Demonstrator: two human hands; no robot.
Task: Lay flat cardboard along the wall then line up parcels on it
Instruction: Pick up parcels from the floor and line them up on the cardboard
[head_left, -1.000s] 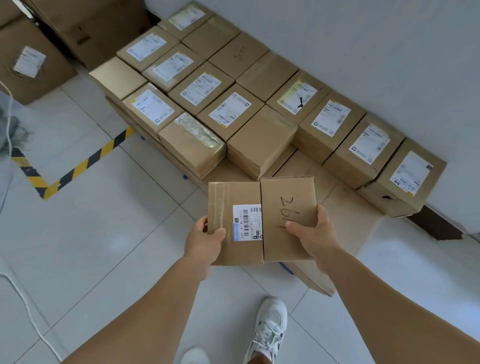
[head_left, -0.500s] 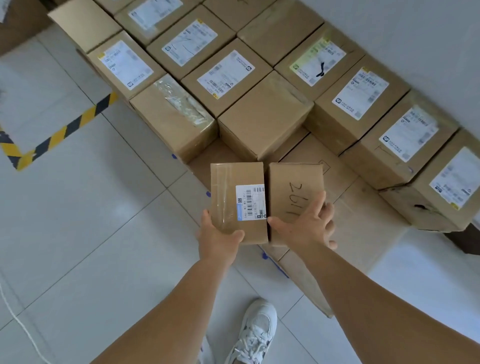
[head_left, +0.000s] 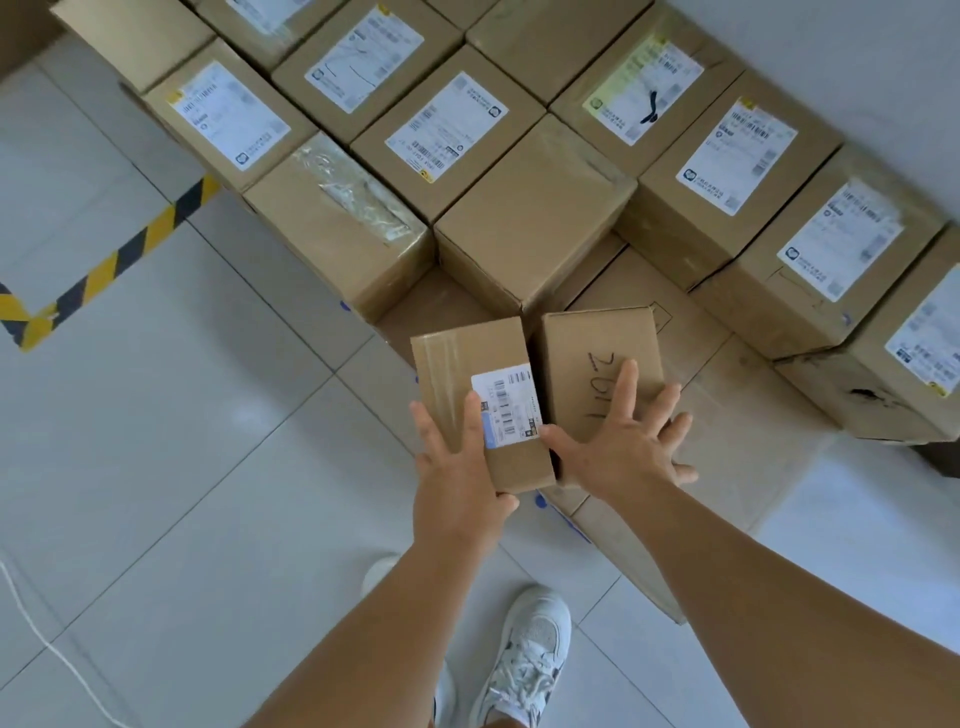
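2 parcels lower vs 1s ago | R hand (head_left: 621, 447) fingers now spread | L hand (head_left: 457, 467) grips labelled parcel (head_left: 483, 405)

Parcel depot: labelled parcels (head_left: 524, 218), hazard-striped floor tape (head_left: 111, 265)

The floor (head_left: 182, 467) is made of pale glossy tiles, and a yellow-and-black striped tape (head_left: 111, 267) crosses it at the left. A white sneaker (head_left: 527, 657) stands at the bottom, a thin white cord (head_left: 36, 631) lies at the lower left, and a plain wall (head_left: 857, 62) rises at the upper right.

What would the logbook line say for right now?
left hand: holds labelled parcel | right hand: fingers spread on handwritten parcel | both over flat cardboard
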